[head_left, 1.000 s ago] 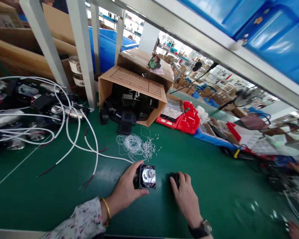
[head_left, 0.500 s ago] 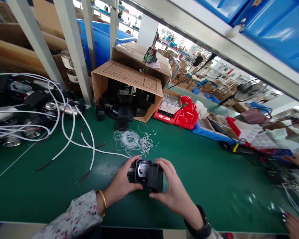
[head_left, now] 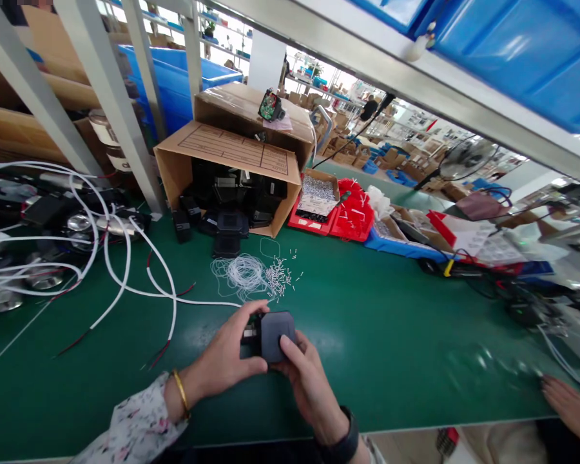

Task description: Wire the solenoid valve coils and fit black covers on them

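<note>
Above the front part of the table, my left hand (head_left: 228, 351) grips a small black housing (head_left: 252, 332) from its left side. A white cable (head_left: 212, 303) runs up to it from the left. My right hand (head_left: 305, 374) holds a black square cover (head_left: 276, 336) against the housing, thumb on the cover's flat face and fingers underneath. The cover hides the inside of the housing. Just beyond my hands lie a pile of small screws (head_left: 279, 277) and a tangle of thin clear tubing or line (head_left: 244, 274).
Behind, an open cardboard box (head_left: 227, 145) holds black parts, some spilling out. Red trays (head_left: 314, 222) and a blue tray (head_left: 391, 241) line the back. Lamp-like parts with white cables (head_left: 43, 274) crowd the left. Another person's hand (head_left: 568, 403) rests at right.
The cover has come onto the housing, whose open inside showed before. My right thumb has moved onto the cover's face. The view has shifted slightly to the right.
</note>
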### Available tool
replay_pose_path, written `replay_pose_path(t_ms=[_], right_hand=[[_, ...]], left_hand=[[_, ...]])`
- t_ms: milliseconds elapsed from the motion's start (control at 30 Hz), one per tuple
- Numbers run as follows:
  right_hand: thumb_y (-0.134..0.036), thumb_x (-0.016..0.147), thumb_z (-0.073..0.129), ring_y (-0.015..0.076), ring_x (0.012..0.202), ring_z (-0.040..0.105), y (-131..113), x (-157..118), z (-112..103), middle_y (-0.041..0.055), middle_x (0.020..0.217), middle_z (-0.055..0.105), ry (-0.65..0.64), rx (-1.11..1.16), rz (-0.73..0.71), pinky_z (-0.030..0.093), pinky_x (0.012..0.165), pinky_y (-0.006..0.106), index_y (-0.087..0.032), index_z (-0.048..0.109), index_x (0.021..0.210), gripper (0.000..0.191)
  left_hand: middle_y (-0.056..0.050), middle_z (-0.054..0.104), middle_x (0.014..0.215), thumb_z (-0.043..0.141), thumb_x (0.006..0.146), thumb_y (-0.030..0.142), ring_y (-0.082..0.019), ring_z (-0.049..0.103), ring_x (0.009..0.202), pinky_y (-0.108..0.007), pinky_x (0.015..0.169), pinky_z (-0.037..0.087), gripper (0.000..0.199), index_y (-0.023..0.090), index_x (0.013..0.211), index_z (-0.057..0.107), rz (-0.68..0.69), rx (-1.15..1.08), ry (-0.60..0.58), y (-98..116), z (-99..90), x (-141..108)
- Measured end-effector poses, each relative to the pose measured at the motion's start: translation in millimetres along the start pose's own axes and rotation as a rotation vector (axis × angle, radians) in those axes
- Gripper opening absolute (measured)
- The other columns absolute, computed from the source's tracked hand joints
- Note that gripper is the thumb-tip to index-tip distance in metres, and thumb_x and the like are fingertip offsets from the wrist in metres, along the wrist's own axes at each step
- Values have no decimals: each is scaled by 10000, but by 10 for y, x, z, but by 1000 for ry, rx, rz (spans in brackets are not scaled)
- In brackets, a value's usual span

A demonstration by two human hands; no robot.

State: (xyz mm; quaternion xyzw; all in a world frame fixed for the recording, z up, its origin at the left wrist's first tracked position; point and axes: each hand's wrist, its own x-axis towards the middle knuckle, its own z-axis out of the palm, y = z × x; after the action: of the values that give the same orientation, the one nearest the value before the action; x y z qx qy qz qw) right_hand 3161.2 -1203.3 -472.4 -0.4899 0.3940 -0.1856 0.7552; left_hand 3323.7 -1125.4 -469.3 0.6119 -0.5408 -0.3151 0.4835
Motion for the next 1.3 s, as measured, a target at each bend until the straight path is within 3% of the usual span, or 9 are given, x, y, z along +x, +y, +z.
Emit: replay_pose_path(t_ms=[67,167,267,433,567,733,967,1300], right_hand=[[-405,726,682,216,906,595,-71,-7,68,99,1002,622,-35,-136,-111,491,772,323,-135,537,1049,446],[-321,659,747,223,915,566,-184,-30,102,70,994,601,-93,-567,-342,456,812,352,-176,542,1084,494],[-298,631,783,219,989,522,-136,-45,93,58,1066,547,-162,-776,-498,428,879,355,-213,498,1151,600],[-189,542,832,188,959,523,81,-28,84,35,1048,524,-182,-725,-509,448,844,302,-213,498,1075,629],[-143,535,829,183,953,525,65,-19,79,25,1038,531,-208,-729,-498,449,835,293,-220,514,1072,627],[-158,532,834,183,936,528,46,-33,67,25,1023,529,-211,-736,-479,458,821,293,-218,532,1078,627],[-112,507,825,180,932,534,44,-30,55,16,1011,528,-237,-799,-481,459,836,295,-233,549,1093,659],[-148,614,768,178,926,547,13,-73,72,33,1020,544,-277,-854,-536,469,822,292,-228,538,1125,566]], left_hand=[[-84,508,1242,622,750,460,-266,486,1142,-437,992,390,646,229,1299,368,-39,11,-70,84,-141,37],[-62,571,1112,678,695,489,-268,521,1062,-419,938,423,524,220,1120,530,-52,149,-166,164,-257,13],[-59,562,1073,751,622,474,-263,523,1031,-401,902,442,558,216,1064,530,-66,182,-66,111,-197,-160],[-77,537,1126,741,613,518,-279,504,1072,-439,931,416,600,236,1090,511,-83,119,123,-123,24,-495],[-73,550,1097,748,603,519,-279,524,1041,-443,903,431,599,237,1078,517,-58,96,187,-216,82,-568],[-76,555,1093,771,568,519,-288,520,1040,-457,907,423,635,233,1077,523,-47,119,184,-245,73,-561],[-87,509,1225,690,687,506,-304,413,1178,-496,1002,341,590,262,1178,471,-62,190,75,-192,25,-662],[-101,529,1201,589,746,568,-291,461,1114,-447,952,392,573,236,1195,462,-39,199,73,-173,34,-729]])
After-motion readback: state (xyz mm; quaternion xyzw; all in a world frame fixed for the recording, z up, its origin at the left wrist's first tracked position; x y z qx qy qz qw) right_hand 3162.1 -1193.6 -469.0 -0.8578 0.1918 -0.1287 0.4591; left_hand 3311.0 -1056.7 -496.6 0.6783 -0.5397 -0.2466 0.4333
